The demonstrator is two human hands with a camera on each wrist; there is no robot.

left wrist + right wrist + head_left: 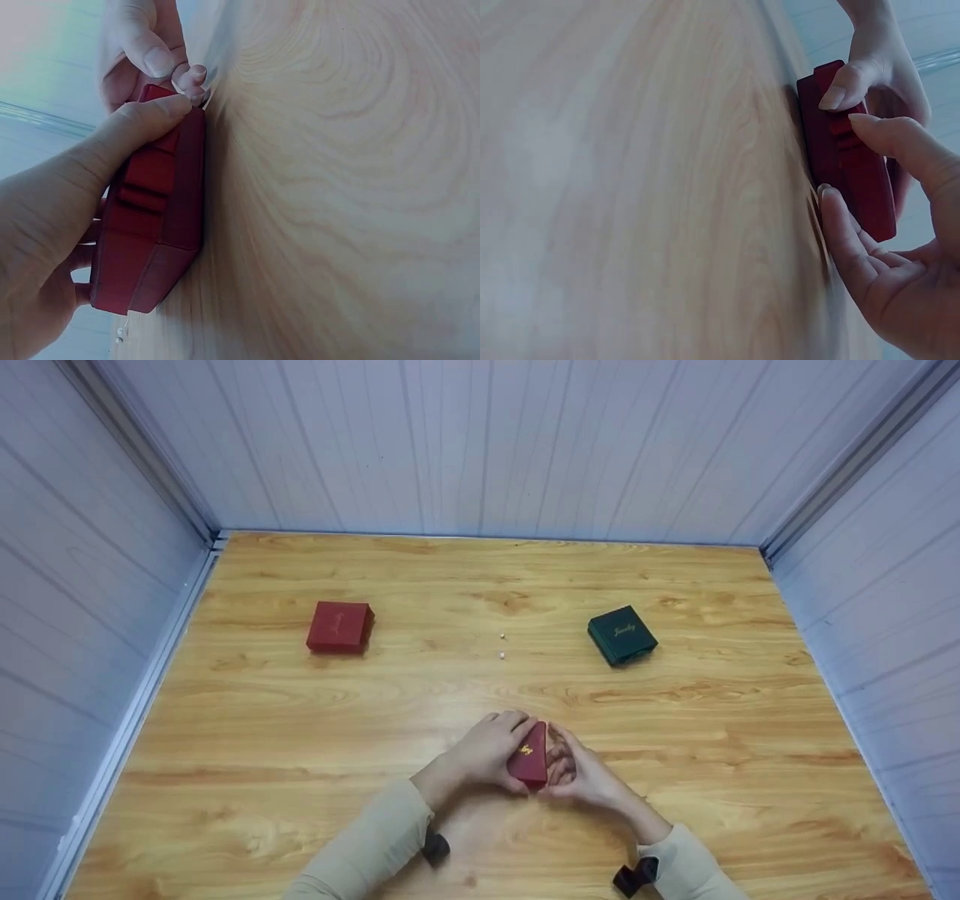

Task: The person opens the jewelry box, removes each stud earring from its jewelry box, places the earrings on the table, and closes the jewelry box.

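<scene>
My left hand (pixel 489 751) grips a small red jewelry box (pixel 534 761) with gold lettering, near the front middle of the wooden table. In the left wrist view its thumb lies along the near edge of the box, over a red ribbon band (pixel 146 187), while the fingers wrap the far side. At the right end of the box is my right hand (pixel 581 772), thumb and index finger spread around that end, other fingers loosely bent. From the right wrist, the thumb overlaps the ribbon and fingertips (pixel 829 193) sit by the lower edge.
Another red box (pixel 339 628) with gold lettering lies at the back left of the table (pixel 420 697). A dark green box (pixel 622 635) marked in gold stands back right. Between them are two tiny white beads (pixel 502 655). Pale panel walls (pixel 480 450) enclose the back and sides.
</scene>
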